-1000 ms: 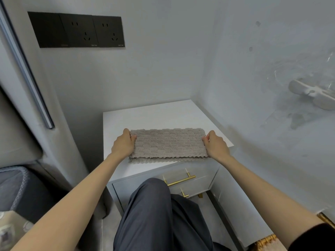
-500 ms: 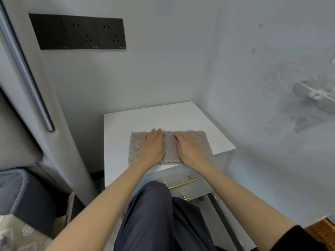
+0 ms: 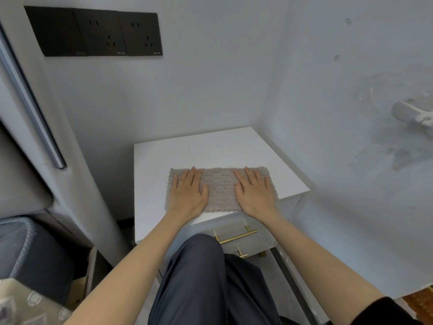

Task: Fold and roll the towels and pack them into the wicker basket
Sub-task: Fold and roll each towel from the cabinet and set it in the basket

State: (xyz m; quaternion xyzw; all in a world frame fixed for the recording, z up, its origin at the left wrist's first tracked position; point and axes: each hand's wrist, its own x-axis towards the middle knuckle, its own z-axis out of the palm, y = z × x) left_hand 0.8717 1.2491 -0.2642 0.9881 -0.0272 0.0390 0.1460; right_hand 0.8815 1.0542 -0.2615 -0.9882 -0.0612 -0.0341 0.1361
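Folded beige towel (image 3: 219,188) flat near the front edge of the white worktop (image 3: 199,151), left hand (image 3: 187,192) and right hand (image 3: 254,193) pressed on it, palms down, fingers straight, set apart.

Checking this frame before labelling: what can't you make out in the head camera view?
Head view.
The towel beneath the left hand and right hand: covered by the flat palms.
The towel's layer count: unreadable from above.
The brown patch, lower right: cut off by the frame edge; basket or not, unclear.
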